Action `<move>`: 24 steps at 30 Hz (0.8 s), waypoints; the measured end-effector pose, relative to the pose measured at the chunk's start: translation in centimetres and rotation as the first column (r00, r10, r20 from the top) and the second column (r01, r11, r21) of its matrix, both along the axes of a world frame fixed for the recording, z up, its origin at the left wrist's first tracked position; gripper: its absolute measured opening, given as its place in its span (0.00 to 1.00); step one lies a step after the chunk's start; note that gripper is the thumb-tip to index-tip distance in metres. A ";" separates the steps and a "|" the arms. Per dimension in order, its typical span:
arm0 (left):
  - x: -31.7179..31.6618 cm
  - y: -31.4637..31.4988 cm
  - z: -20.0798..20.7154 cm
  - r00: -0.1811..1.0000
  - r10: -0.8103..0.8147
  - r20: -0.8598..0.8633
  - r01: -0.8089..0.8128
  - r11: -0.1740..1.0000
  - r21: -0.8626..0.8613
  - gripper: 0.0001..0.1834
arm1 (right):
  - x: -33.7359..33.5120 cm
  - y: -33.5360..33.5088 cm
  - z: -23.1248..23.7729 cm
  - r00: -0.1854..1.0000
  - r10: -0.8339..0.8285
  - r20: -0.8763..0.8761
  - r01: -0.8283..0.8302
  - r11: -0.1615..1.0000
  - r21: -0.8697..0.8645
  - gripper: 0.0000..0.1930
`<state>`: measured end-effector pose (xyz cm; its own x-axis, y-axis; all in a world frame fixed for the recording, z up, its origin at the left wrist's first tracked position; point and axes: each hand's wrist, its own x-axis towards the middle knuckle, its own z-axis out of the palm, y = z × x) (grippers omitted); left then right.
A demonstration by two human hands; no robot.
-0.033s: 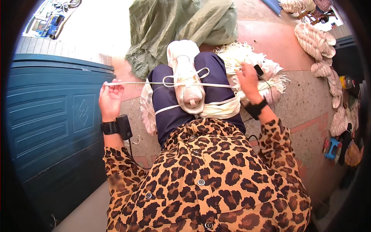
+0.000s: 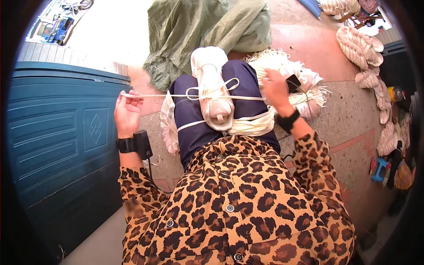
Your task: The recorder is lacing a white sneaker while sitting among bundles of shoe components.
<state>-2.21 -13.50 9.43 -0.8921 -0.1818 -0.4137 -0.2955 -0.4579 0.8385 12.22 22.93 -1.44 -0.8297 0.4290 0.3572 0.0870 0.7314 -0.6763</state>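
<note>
The shoe (image 2: 214, 95), pale and laced, lies lengthwise between the two thighs of the dark blue trousers (image 2: 187, 112), with its opening end nearer the leopard-print shirt (image 2: 229, 194). A flat white lace (image 2: 161, 95) crosses the middle of the shoe and forms a loop on each side, the right-hand loop standing higher. The left hand (image 2: 128, 110) is raised beside the left thigh, palm partly upward; its thumb and fingertips pinch the outer part of the lace, which runs nearly straight from there to the shoe. The right hand (image 2: 277, 90) is positioned over the right thigh side, fingers pointing away from the body. The other run of lace reaches the edge of this hand; whether the fingers grip it cannot be determined. A black box (image 2: 293, 83) sits just beside the right hand, and a dark band (image 2: 288, 121) encircles the right wrist. A second black box (image 2: 142, 145) is mounted at the left wrist. A bundle of cream laces (image 2: 251, 125) rests across the right thigh. Beyond the knees lies a grey-green sheet (image 2: 207, 28); a blue door (image 2: 66, 110) stands to the left.
</note>
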 end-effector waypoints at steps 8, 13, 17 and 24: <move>1.0 0.2 2.9 0.928 -0.352 -0.125 0.366 0.923 0.118 0.09 | -6.1 -5.7 0.9 0.868 0.359 0.342 -0.496 0.633 0.594 0.03; 3.8 -4.2 6.3 0.910 -0.375 -0.176 0.377 0.926 -0.027 0.13 | -5.5 -6.2 0.6 0.945 0.189 0.269 -0.260 0.930 0.261 0.07; 4.3 -8.3 9.1 0.900 -0.302 -0.314 0.308 0.951 -0.033 0.12 | -4.5 -7.6 0.2 0.861 0.266 0.433 -0.190 0.959 -0.209 0.11; 2.5 -13.9 7.4 0.930 -0.165 -0.328 0.195 0.979 0.060 0.11 | -3.5 -7.4 0.8 0.830 0.377 0.412 -0.290 0.921 -0.259 0.11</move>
